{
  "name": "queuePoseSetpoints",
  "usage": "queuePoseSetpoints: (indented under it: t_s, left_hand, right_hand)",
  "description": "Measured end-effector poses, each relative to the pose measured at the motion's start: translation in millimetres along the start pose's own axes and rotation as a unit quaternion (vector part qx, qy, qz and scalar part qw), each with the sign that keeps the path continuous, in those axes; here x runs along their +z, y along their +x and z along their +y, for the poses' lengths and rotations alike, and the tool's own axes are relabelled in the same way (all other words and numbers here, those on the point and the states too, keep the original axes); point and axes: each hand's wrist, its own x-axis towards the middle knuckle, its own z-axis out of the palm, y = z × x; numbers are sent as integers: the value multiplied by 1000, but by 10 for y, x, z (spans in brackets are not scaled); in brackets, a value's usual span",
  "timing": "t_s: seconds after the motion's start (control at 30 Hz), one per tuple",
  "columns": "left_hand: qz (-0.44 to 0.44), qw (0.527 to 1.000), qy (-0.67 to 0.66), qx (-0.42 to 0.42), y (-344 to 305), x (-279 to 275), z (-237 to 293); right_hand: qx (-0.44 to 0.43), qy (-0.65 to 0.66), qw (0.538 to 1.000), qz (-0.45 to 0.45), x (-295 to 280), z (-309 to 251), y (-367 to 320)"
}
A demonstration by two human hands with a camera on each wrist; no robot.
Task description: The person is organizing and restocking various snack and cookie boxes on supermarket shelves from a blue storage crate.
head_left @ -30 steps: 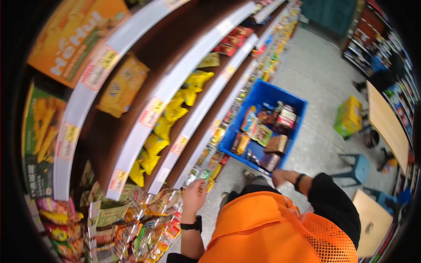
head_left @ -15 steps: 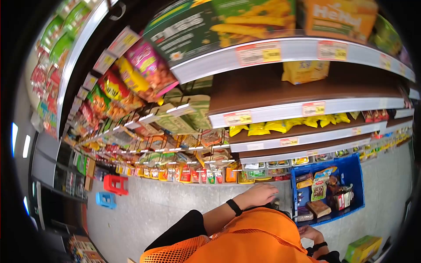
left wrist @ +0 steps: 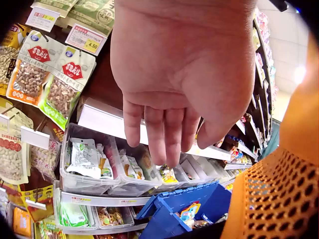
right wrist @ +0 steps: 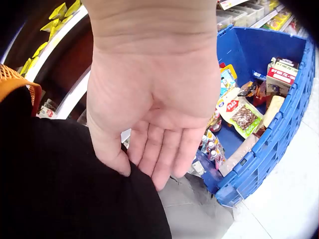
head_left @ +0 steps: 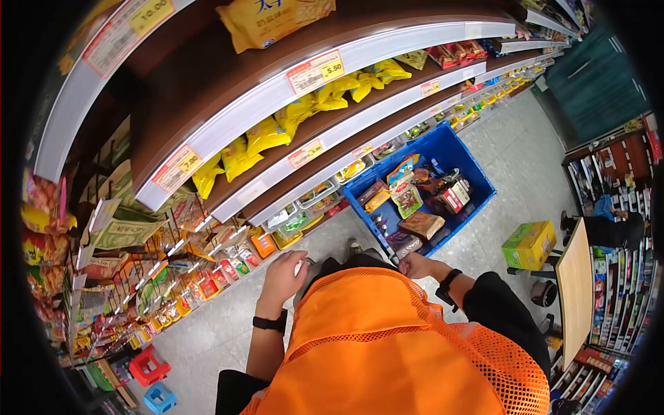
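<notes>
Right hand (head_left: 417,265) near blue crate (head_left: 465,156), packets (head_left: 407,200) inside

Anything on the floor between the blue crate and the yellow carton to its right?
Nothing visible: in the head view, only bare grey floor separates the blue crate from the yellow carton.
</notes>
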Motion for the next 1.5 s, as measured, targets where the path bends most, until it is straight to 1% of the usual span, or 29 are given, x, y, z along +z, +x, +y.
queuePoseSetpoints:
  t_s: [0.03, 0.1, 0.13, 0.27, 0.33, 0.37, 0.47, 0.5, 0.57, 0.6, 0.7, 0.77, 0.83, 0.9, 0.97, 1.0, 1.03, 1.07, 1.1, 1.17, 1.23, 1.3, 1.37, 1.43, 1.47, 1.5]
  left_hand:
    - [-2, 1000, -2, 3, 14, 10, 5]
    - [-8, 1000, -1, 6, 20, 14, 25]
    - [-13, 1000, 1, 10, 42, 23, 30]
    - [-28, 999, -3, 33, 225, 58, 149]
    - [-38, 998, -2, 49, 325, 51, 246]
    - [-44, 998, 0, 51, 371, 49, 280]
    - [-58, 995, 7, 85, 516, 89, 356]
    - [-65, 993, 9, 95, 570, 114, 378]
    - [-81, 990, 9, 111, 675, 173, 435]
    - [-90, 989, 8, 117, 721, 199, 464]
    - [-114, 985, 5, 127, 824, 267, 563]
    - [-133, 983, 4, 130, 883, 327, 609]
    - [-130, 979, 15, 158, 978, 375, 635]
    - [-148, 977, 13, 152, 1039, 384, 704]
    - [-147, 979, 26, 141, 1076, 389, 747]
    - [-151, 978, 28, 140, 1093, 391, 762]
    - [-149, 978, 37, 141, 1109, 387, 772]
    - [-145, 978, 46, 143, 1125, 387, 787]
    - [-147, 978, 51, 142, 1135, 390, 809]
    - [-151, 980, 67, 115, 1127, 381, 852]
    - [-138, 981, 70, 114, 1068, 413, 859]
    - [-146, 982, 69, 95, 1047, 428, 828]
    - [-140, 982, 83, 96, 1006, 432, 824]
    - [-139, 984, 73, 84, 971, 434, 823]
    - [-142, 984, 78, 68, 949, 422, 839]
    - [-147, 984, 82, 52, 929, 415, 847]
  right_hand:
    - [3, 1, 1000, 3, -47, -7, -47]
    - [57, 100, 989, -96, -127, -28, -176]
    - [93, 142, 977, -131, -141, -45, -237]
    - [79, 165, 977, -108, -84, 4, -294]
    - [44, 102, 991, -78, -56, -98, -251]
    - [44, 108, 990, -75, -58, -141, -233]
    - [17, -62, 994, -92, -207, -428, -235]
    - [21, -55, 995, -87, -198, -420, -247]
    - [-19, -80, 995, -50, -156, -366, -299]
    - [-4, -133, 991, -13, -82, -306, -294]
    - [16, -148, 989, 11, -79, -215, -328]
    - [28, -136, 990, 18, -34, -165, -385]
    - [28, -110, 993, 43, -21, -109, -448]
    - [35, -109, 992, 44, -40, -18, -462]
    - [7, -84, 996, 15, -104, 174, -361]
    - [7, -114, 993, 3, -93, 496, -159]
    - [41, -149, 986, 58, -277, 284, -217]
    - [75, -208, 972, 78, -364, 348, -95]
    - [71, -204, 973, 79, -441, 416, -26]
    - [206, -196, 935, 210, -642, 391, 88]
    - [263, -190, 927, 187, -862, 469, 205]
    - [230, -301, 895, 234, -907, 657, 283]
    - [277, -318, 872, 248, -896, 1021, 504]
    - [338, -313, 874, 153, -1082, 959, 481]
    - [333, -316, 874, 159, -1083, 1014, 507]
    - [352, -305, 867, 177, -1064, 1084, 523]
